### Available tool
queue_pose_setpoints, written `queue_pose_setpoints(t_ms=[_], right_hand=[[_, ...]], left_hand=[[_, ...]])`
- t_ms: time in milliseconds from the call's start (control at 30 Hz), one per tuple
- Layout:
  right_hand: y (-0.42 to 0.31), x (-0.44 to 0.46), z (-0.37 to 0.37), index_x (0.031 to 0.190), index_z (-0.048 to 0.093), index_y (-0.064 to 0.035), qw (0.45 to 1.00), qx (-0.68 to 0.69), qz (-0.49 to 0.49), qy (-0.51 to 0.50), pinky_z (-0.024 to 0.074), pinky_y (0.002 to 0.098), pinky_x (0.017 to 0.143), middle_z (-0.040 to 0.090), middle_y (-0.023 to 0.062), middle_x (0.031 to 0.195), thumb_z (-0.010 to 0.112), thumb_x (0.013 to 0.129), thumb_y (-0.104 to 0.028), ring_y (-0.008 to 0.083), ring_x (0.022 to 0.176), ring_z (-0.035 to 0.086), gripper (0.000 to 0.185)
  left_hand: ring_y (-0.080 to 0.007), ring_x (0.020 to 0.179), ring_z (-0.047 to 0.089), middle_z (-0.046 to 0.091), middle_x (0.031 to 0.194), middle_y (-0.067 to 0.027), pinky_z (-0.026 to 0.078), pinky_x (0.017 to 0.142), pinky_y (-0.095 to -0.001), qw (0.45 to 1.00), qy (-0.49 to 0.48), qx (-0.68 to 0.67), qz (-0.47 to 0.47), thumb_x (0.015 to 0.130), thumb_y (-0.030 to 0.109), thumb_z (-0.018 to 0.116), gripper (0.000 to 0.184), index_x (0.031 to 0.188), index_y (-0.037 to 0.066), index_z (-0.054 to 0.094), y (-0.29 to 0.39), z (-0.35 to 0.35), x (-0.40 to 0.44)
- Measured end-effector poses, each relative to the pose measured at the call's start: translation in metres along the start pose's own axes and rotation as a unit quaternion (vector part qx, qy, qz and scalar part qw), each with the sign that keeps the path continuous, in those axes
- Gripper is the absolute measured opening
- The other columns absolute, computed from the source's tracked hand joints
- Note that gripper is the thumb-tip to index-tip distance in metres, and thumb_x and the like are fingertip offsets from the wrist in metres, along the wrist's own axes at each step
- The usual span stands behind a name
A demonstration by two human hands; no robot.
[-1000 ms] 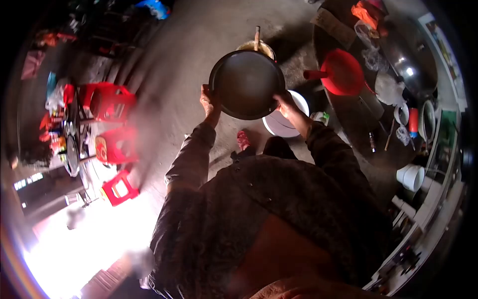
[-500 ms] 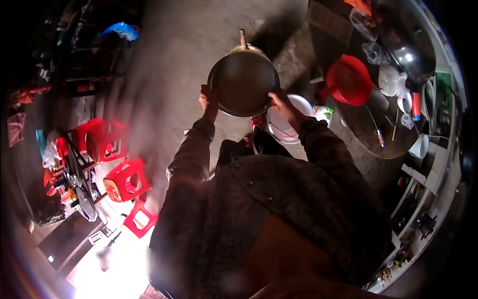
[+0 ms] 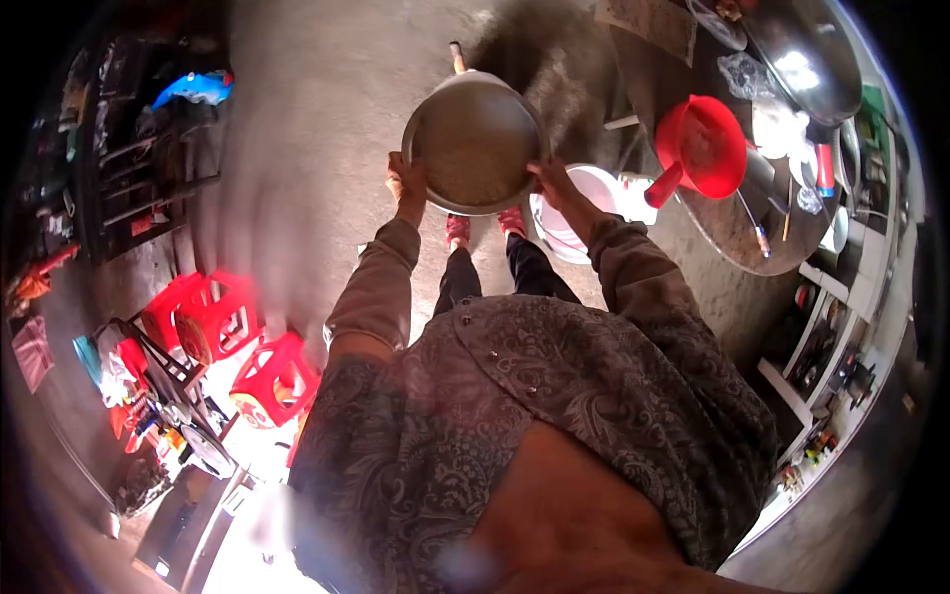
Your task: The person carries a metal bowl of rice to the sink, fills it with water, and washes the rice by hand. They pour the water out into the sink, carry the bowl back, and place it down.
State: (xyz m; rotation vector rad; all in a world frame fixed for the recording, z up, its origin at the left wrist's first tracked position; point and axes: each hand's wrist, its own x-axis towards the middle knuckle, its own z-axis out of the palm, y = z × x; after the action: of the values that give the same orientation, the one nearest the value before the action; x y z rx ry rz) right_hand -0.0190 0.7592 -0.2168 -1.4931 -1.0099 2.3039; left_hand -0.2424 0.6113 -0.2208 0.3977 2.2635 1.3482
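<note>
A wide round metal basin (image 3: 473, 148) is held level in front of me, above the floor. Its inside looks grey-brown, and I cannot tell whether anything lies in it. My left hand (image 3: 407, 186) grips its left rim, and my right hand (image 3: 550, 182) grips the right rim, fingers partly hidden. Past the far rim sticks out a short handle (image 3: 457, 57); what it belongs to is mostly covered by the basin. Close to my right forearm, a white bucket (image 3: 600, 184) stands on the floor.
To the right, a dark round table (image 3: 727, 238) bears a red ladle-like scoop (image 3: 714, 148), plastic bags and a large dark wok (image 3: 807, 74). Red plastic stools (image 3: 272, 381) stand at the left. A dark rack (image 3: 148, 178) is further back, and white shelving (image 3: 841, 337) lines the right.
The view has shifted and brightened. The basin sits slightly further left in view, still in both hands, and both of my red shoes now show below it.
</note>
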Motion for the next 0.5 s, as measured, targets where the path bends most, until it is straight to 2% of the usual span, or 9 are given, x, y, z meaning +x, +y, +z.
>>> queue_pose_setpoints(t_ms=[100,200,300,400,500], right_hand=[[0.007,0.004,0.005,0.107,0.048,-0.0002,0.999,0.037,-0.022,0.013,0.0530,0.0383,0.059,0.057,0.0106,0.085,0.056,0.072,-0.008,0.0223,0.068,0.059,0.036],[0.009,0.006,0.007,0.108,0.047,-0.0003,0.999,0.034,-0.017,0.005,0.0532,0.0387,0.059,0.057,0.0102,0.085,0.057,0.073,-0.009,0.0230,0.069,0.059,0.038],[0.006,0.004,0.011,0.111,0.045,-0.0013,1.000,0.007,-0.008,0.011,0.0529,0.0437,0.062,0.055,0.0126,0.098,0.057,0.074,-0.013,0.0284,0.080,0.059,0.041],[0.002,-0.001,0.015,0.111,0.045,-0.0004,1.000,0.003,-0.014,0.002,0.0532,0.0418,0.062,0.057,0.0125,0.095,0.056,0.075,-0.014,0.0270,0.076,0.060,0.040],[-0.001,-0.001,0.016,0.104,0.050,-0.0018,1.000,0.021,0.019,0.008,0.0537,0.0391,0.062,0.058,0.0101,0.086,0.060,0.071,-0.011,0.0236,0.072,0.061,0.036]], left_hand=[[-0.0153,0.070,0.050,0.053,0.075,-0.0082,0.043,0.061,-0.0314,1.000,-0.019,-0.001,0.020,0.070,0.013,0.058,0.020,0.082,0.001,0.047,0.002,-0.003,0.007],[-0.0155,0.070,0.050,0.053,0.077,-0.0090,0.043,0.062,-0.0318,0.999,-0.027,0.020,0.029,0.072,0.011,0.057,0.019,0.084,0.000,0.047,-0.003,-0.003,0.013],[-0.0154,0.070,0.050,0.053,0.077,-0.0092,0.043,0.062,-0.0323,0.999,-0.035,0.027,0.029,0.074,0.009,0.056,0.017,0.084,0.000,0.047,-0.005,-0.004,0.015],[-0.0150,0.070,0.049,0.052,0.076,-0.0087,0.043,0.062,-0.0322,0.999,-0.032,0.033,0.016,0.075,0.009,0.056,0.016,0.084,0.001,0.046,-0.008,-0.002,0.018],[-0.0145,0.069,0.047,0.050,0.075,-0.0078,0.043,0.063,-0.0317,0.999,-0.039,0.027,0.003,0.075,0.010,0.056,0.017,0.083,0.001,0.045,-0.014,-0.002,0.022]])
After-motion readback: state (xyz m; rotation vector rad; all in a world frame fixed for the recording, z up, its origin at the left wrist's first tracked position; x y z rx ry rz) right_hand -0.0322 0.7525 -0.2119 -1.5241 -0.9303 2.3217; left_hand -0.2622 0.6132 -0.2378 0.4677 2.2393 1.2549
